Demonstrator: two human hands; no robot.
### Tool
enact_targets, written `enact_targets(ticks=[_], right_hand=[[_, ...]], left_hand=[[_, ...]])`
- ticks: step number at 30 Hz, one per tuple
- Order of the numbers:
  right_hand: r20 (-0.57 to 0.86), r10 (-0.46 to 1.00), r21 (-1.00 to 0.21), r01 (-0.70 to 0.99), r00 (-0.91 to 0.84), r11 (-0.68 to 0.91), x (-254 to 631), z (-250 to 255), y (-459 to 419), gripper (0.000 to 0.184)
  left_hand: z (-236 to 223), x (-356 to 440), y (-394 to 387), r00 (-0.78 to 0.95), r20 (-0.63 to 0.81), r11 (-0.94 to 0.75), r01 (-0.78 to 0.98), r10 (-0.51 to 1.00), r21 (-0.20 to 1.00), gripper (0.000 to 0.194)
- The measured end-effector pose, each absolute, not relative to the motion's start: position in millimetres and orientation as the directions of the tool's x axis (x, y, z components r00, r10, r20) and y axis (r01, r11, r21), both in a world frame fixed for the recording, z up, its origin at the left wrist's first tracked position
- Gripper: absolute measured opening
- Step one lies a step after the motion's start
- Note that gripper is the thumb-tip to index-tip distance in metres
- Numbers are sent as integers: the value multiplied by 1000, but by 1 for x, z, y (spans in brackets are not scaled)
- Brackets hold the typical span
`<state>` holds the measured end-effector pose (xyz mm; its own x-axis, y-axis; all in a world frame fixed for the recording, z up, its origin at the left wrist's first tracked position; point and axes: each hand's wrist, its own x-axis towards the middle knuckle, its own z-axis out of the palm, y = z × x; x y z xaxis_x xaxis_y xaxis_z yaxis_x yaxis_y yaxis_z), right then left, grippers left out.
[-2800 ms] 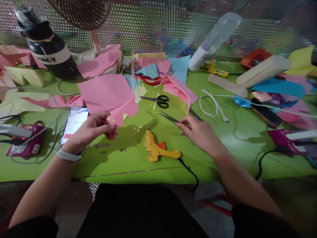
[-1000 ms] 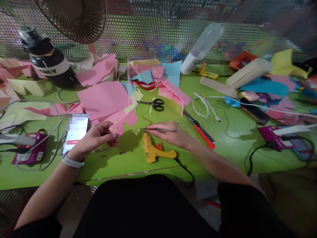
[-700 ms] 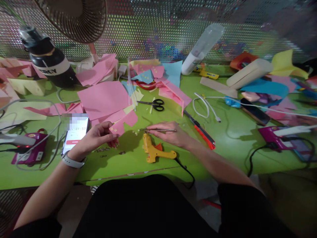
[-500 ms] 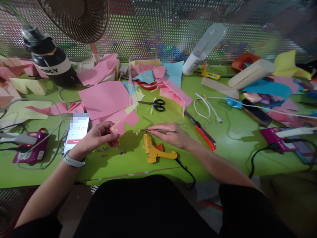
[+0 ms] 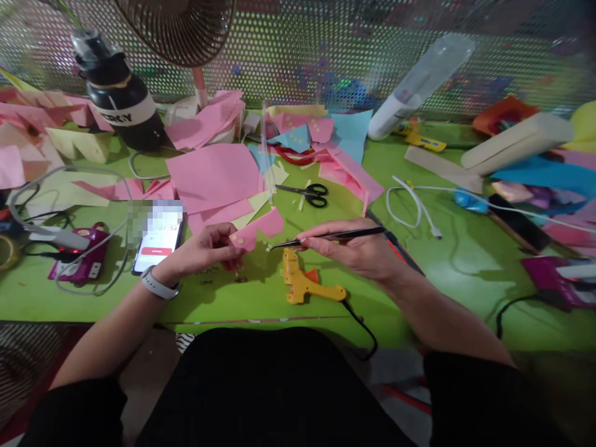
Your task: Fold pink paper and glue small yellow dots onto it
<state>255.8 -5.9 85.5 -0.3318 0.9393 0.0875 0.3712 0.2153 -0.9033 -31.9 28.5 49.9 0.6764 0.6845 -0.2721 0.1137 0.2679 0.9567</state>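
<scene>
My left hand (image 5: 216,247) pinches a cut pink paper piece (image 5: 258,230) by its left end, with small yellow squares stuck on it near my fingers. In my right hand (image 5: 354,248) is a pair of dark tweezers (image 5: 335,235), its thin tips pointing left just right of the pink paper. Tiny pale bits lie at the tips; whether the tweezers grip one I cannot tell. Below them a yellow glue gun (image 5: 302,282) lies on the green table, nozzle away from me. Small dark bits (image 5: 206,271) lie beneath my left hand.
Black scissors (image 5: 314,194) and pink paper sheets (image 5: 214,177) lie beyond my hands. A lit phone (image 5: 161,239) is beside my left wrist. A cutter knife (image 5: 403,248) is partly behind my right hand. A black bottle (image 5: 125,105), fan (image 5: 179,28) and cables are further out.
My right hand has come from the right with the tweezers to beside the pink paper, raising them slightly in the last half second. My left hand still holds the paper; the view has shifted.
</scene>
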Motion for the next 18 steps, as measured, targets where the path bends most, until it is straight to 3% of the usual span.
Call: enact_targets(ticks=[6, 18], right_hand=[[107, 897, -891, 359, -429, 278, 234, 95, 1, 16], [106, 891, -882, 372, -441, 289, 231, 95, -1, 13]], left_hand=[[49, -30, 25, 729, -246, 272, 86, 638, 958, 21], [49, -27, 23, 746, -250, 286, 84, 618, 955, 26]])
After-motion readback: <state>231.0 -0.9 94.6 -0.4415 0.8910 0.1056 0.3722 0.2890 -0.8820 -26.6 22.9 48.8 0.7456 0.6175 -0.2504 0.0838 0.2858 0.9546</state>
